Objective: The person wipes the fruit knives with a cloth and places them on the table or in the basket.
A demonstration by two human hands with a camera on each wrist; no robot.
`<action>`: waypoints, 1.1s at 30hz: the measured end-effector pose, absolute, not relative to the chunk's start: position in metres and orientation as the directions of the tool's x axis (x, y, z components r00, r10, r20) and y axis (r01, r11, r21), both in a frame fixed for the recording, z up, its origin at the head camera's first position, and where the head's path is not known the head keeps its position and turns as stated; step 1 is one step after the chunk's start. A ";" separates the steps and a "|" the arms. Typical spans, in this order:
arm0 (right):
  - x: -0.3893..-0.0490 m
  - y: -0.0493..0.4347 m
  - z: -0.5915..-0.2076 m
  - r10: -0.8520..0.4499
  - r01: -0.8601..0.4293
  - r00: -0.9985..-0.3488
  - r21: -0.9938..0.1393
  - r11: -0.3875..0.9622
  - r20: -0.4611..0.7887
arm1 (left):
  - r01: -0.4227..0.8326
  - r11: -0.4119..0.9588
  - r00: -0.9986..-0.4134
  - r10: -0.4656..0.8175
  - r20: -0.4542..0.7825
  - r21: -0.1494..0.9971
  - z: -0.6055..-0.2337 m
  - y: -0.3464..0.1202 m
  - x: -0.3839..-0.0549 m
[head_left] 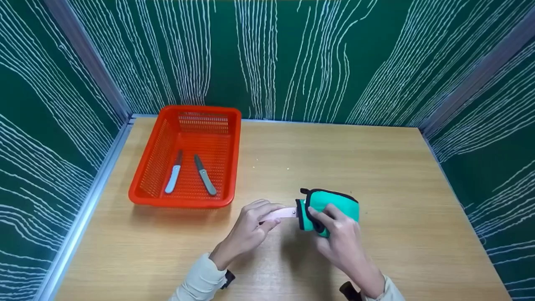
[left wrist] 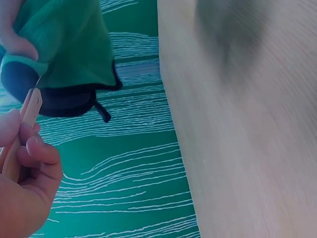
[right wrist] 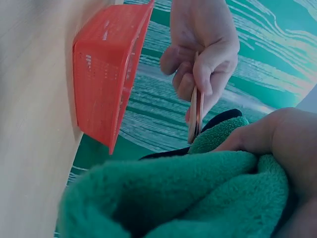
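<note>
My left hand [head_left: 250,223] grips the pale pink handle of a knife [head_left: 282,213], which points to the right. Most of its blade is hidden in the fold of a green cloth [head_left: 334,200] with black edging and a small black loop. My right hand [head_left: 340,236] pinches the folded cloth around the blade, thumb and fingers on either side. In the right wrist view the cloth [right wrist: 163,183] looks fluffy and bunched, with the pink handle [right wrist: 195,111] in my left hand beyond it. Both hands hold these things above the table.
A red plastic basket [head_left: 186,202] stands at the table's back left. Inside lie a knife with a light blue-white handle [head_left: 173,179] and one with a grey-green handle [head_left: 207,182]. Green walls with white wavy lines [head_left: 255,54] surround the wooden table [head_left: 376,159]. Small crumbs lie mid-table.
</note>
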State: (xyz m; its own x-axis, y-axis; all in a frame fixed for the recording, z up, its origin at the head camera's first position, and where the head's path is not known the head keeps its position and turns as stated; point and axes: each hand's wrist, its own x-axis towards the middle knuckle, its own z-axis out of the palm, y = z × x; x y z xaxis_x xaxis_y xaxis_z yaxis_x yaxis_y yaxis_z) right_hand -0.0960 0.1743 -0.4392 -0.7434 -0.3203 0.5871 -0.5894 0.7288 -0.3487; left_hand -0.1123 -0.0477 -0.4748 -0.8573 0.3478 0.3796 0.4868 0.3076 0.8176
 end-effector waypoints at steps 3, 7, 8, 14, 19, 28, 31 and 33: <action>-0.099 0.181 -0.440 -0.279 -0.560 -0.775 -0.410 0.720 0.567 | 0.489 0.300 -0.858 0.338 0.388 0.819 -0.476 -0.048 -0.112; -0.104 0.188 -0.440 -0.248 -0.535 -0.804 -0.473 0.700 0.541 | 0.511 0.295 -0.849 0.323 0.419 0.808 -0.479 -0.049 -0.112; -0.105 0.191 -0.441 -0.244 -0.530 -0.807 -0.478 0.701 0.537 | 0.514 0.296 -0.848 0.318 0.424 0.805 -0.480 -0.050 -0.112; -0.115 0.213 -0.452 -0.144 -0.422 -0.864 -0.535 0.732 0.483 | 0.453 0.335 -0.888 0.250 0.385 0.826 -0.485 -0.063 -0.113; -0.122 0.232 -0.460 0.057 -0.294 -0.897 -0.688 0.664 0.438 | 0.420 0.369 -0.907 0.209 0.366 0.829 -0.484 -0.070 -0.117; -0.121 0.226 -0.432 0.288 -0.267 -0.852 -0.835 0.481 0.438 | 0.457 0.395 -0.888 0.241 0.390 0.797 -0.486 -0.063 -0.119; -0.116 0.212 -0.417 0.245 -0.381 -0.819 -0.811 0.443 0.519 | 0.446 0.395 -0.893 0.260 0.367 0.803 -0.486 -0.059 -0.119; -0.114 0.201 -0.414 0.182 -0.486 -0.781 -0.765 0.423 0.597 | 0.447 0.396 -0.891 0.277 0.359 0.802 -0.485 -0.055 -0.119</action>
